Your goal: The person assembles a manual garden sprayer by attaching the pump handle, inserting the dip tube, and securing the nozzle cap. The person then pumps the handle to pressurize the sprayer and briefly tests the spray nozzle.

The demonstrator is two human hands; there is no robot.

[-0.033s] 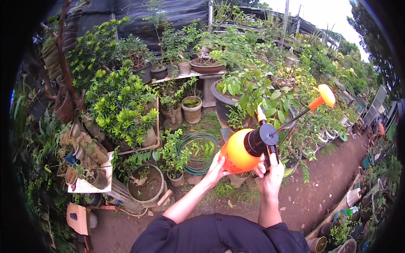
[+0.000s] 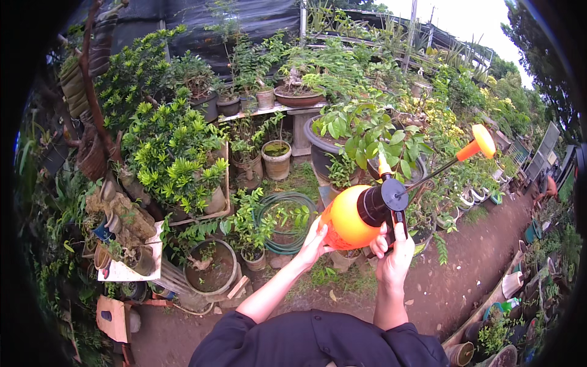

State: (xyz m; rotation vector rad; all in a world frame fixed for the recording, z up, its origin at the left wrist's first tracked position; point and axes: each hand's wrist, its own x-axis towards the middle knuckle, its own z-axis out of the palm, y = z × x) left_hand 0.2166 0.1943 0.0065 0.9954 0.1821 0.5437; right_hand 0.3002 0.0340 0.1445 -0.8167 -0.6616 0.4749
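Note:
Both hands hold an orange pump sprayer, tilted over to the right. My left hand cups the lower left side of its round bottle, fingers pressed against it. Closed around the black handle is my right hand, with the thumb lying along the handle's top. The black collar and cap sit between bottle and handle. A nozzle with an orange-yellow part points away from me toward leafy plants. From the cap, a thin black rod runs up to the right and ends in an orange pump handle.
Beyond the sprayer stands a large dark pot with a broad-leaved plant. A coiled green hose lies on the ground ahead. Left are a round planter and a bushy shrub. A dirt path runs off right, edged with pots.
The sprayer's pump handle has shifted slightly to the right and a little down. The cap has moved slightly right too. Both hands keep their grip.

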